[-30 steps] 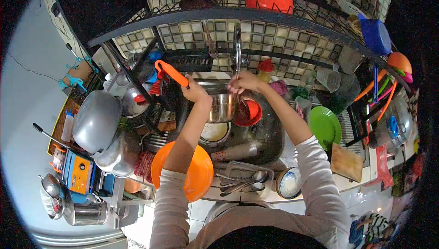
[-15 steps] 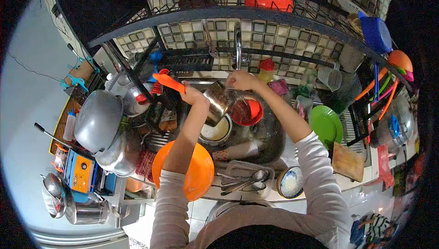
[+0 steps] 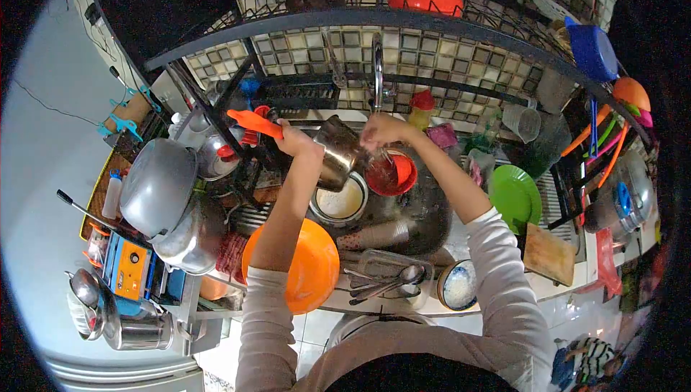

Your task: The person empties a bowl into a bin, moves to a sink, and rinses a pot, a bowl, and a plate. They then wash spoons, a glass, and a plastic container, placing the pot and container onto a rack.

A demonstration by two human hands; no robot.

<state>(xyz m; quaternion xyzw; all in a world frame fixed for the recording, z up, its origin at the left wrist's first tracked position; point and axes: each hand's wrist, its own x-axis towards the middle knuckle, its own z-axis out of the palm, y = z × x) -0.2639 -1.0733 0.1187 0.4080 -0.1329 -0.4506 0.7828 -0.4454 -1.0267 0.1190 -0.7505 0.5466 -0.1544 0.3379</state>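
My left hand [image 3: 295, 142] is closed round the orange handle [image 3: 255, 123] of a metal saucepan [image 3: 335, 154], which is tilted over the sink [image 3: 432, 212]. Under the tap [image 3: 378, 68], my right hand [image 3: 381, 133] is near the pan's rim; its fingers are smeared, so what they hold cannot be made out. Below it, a red bowl [image 3: 378, 178] stands in the sink with an orange-red item inside and water falling near it. A white bowl with a dark rim [image 3: 340, 203] is beneath the pan. Stacked cups [image 3: 385, 235] lie in front of them.
An orange basin [image 3: 317, 266] stands at the front left, beside a tray of spoons [image 3: 392, 275]. To the right are a green plate [image 3: 515, 200] and a wooden board [image 3: 548, 254]. A black rack bar [image 3: 403, 20] crosses above. Large pots [image 3: 158, 187] stand left.
The saucepan and my left hand have shifted slightly left, and the handle has tilted less steeply. My right hand has moved slightly downward. More of the white bowl shows.
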